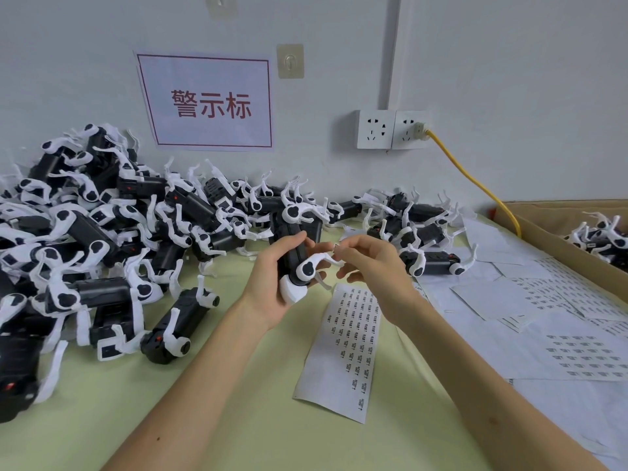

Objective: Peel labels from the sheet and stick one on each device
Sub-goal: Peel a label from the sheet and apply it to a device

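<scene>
Device (299, 266): rigid black-and-white plastic, likely light; thin white arms probably fragile; held over the table's (238, 419) middle, left hand (272, 290) gripping its body, the safer hold; right hand (370, 266) pinching what appears to be a tiny label (336, 246), flimsy and sticky; label sheet (350, 348) flat, nearer the front edge.

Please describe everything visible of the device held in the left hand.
The device has a black, plastic-looking body, a white end cap at the bottom and thin, curved white arms. The left hand grips it nearly upright above the green table; the right hand is at one arm's tip, contact unclear.
</scene>
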